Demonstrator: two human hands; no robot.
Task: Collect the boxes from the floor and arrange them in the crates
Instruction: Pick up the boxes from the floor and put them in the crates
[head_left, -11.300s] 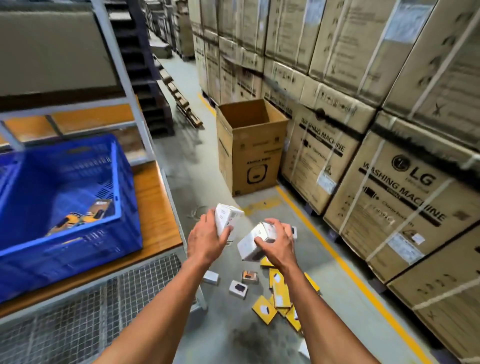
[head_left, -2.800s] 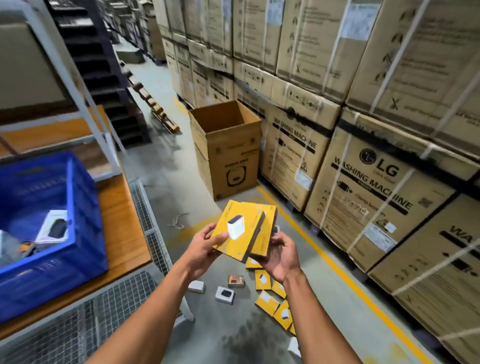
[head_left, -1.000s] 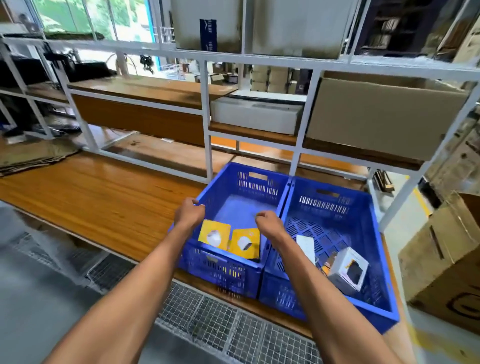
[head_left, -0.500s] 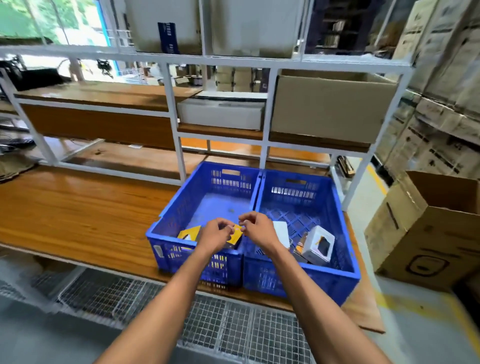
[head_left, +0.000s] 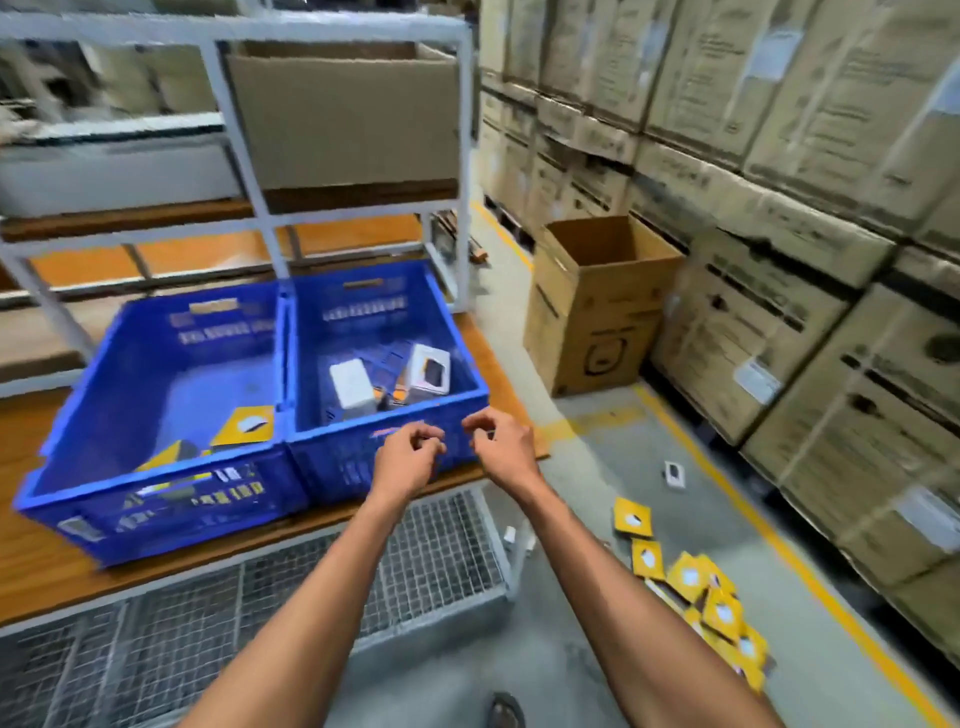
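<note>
With the left hand (head_left: 410, 457) and right hand (head_left: 501, 447) both empty and loosely curled near the right blue crate (head_left: 384, 441), the yellow boxes (head_left: 696, 587) lie scattered, seemingly overlapping, on the floor (head_left: 597, 519), so a hurried grab could spill some.

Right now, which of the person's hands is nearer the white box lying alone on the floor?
Right. The right hand hangs just left of the white box; the left hand is farther left, by the crates.
</note>
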